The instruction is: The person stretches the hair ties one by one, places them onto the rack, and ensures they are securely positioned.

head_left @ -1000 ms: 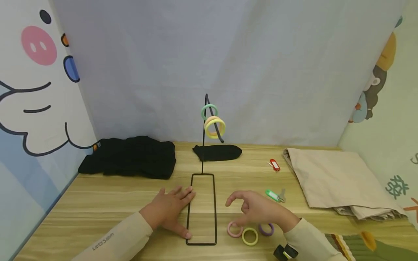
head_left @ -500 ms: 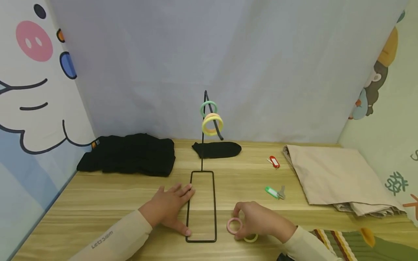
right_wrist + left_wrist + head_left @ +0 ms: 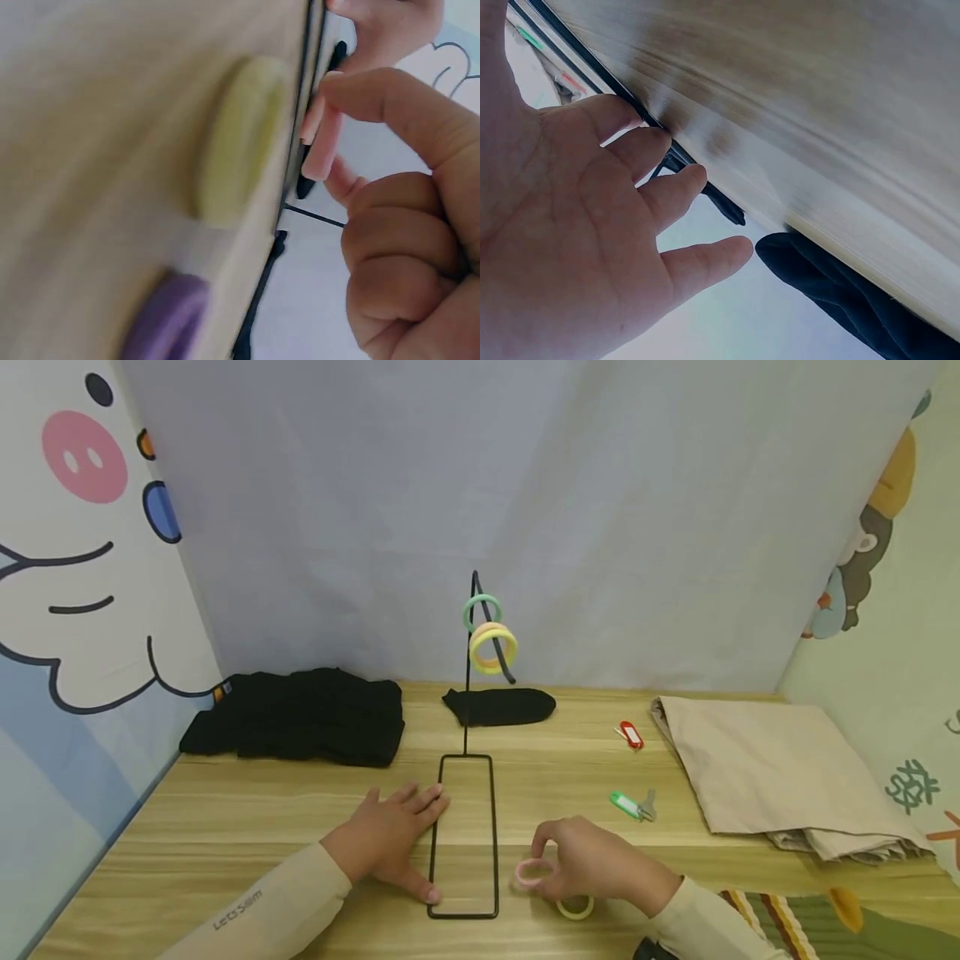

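Observation:
My right hand (image 3: pixel 592 864) pinches a pink ring (image 3: pixel 531 872) between thumb and index finger, tilted up close over the table. A yellow ring (image 3: pixel 576 907) lies partly hidden under that hand; the right wrist view shows it plainly, with a purple ring (image 3: pixel 169 322) beside it. My left hand (image 3: pixel 386 843) lies spread on the table, fingertips and thumb at the left side of the black wire base (image 3: pixel 495 835). From that base rises a stand (image 3: pixel 467 727) whose arm (image 3: pixel 507 670) slopes forward. A green ring (image 3: pixel 482 598), an orange ring (image 3: pixel 491 627) and another yellow ring (image 3: pixel 513 647) hang there.
Folded black cloth (image 3: pixel 300 718) sits at the back left, a black sock (image 3: pixel 502 707) behind the stand. To the right are a red key tag (image 3: pixel 632 735), a green key tag (image 3: pixel 625 804), beige cloth (image 3: pixel 765 768) and a green striped knit (image 3: pixel 810 918).
My right hand has come down to the pink ring, taken it between thumb and index finger, and tipped it up off the table. My left hand has stayed at the base.

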The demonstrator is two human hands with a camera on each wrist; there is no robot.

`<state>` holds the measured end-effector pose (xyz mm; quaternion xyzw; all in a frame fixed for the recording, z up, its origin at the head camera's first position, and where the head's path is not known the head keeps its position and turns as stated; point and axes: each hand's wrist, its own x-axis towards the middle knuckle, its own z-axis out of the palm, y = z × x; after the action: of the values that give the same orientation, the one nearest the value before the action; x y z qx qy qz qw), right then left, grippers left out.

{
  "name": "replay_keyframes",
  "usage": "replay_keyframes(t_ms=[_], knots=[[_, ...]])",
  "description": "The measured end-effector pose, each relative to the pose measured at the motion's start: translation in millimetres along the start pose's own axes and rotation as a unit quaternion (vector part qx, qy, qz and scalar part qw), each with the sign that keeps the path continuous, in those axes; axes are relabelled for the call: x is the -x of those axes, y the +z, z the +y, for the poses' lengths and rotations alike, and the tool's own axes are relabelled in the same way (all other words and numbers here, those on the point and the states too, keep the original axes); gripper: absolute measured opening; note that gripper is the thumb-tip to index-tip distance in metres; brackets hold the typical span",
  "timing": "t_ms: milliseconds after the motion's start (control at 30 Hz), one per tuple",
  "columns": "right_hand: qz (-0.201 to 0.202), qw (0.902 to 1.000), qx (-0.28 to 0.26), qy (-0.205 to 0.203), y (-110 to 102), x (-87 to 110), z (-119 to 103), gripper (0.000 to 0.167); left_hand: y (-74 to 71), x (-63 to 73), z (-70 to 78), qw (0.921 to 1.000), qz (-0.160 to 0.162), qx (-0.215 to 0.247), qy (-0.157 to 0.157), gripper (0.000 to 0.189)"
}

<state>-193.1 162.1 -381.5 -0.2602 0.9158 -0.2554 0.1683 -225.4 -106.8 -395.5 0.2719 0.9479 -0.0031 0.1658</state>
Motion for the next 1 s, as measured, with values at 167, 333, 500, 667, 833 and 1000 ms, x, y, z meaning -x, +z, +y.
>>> replay_keyframes(t_ms=[167, 333, 500, 667, 833, 1000], knots=[[0.018, 0.9997, -0.002, -0.017, -16.4, 5.0, -18.1, 0.022, 0.2, -0.6, 0.4, 1.0000, -0.004, -0.005, -0.005, 0.118], [0.068, 0.9950, 0.019, -0.070, -34.1, 12.7, -44.1, 0.022, -0.3, 0.0, 1.1, 0.9999, -0.007, -0.008, -0.006, 0.118], [0.146, 0.9769, 0.061, -0.144, -53.0, 25.6, -74.7, 0.023, 0.3, -0.2, 0.9, 1.0000, -0.003, -0.004, -0.005, 0.118], [0.264, 0.9213, 0.098, -0.268, -71.3, 37.4, -101.4, 0.032, 2.1, -0.5, -0.2, 1.0000, 0.003, -0.002, -0.004, 0.118], [0.403, 0.8337, 0.168, -0.338, -81.6, 30.6, -96.1, 0.036, 2.5, -0.4, -0.8, 1.0000, 0.005, 0.001, -0.004, 0.118], [0.490, 0.7757, 0.215, -0.335, -95.0, 21.8, -97.8, 0.039, 1.4, 0.2, 0.0, 0.9999, 0.001, 0.008, -0.006, 0.117]])
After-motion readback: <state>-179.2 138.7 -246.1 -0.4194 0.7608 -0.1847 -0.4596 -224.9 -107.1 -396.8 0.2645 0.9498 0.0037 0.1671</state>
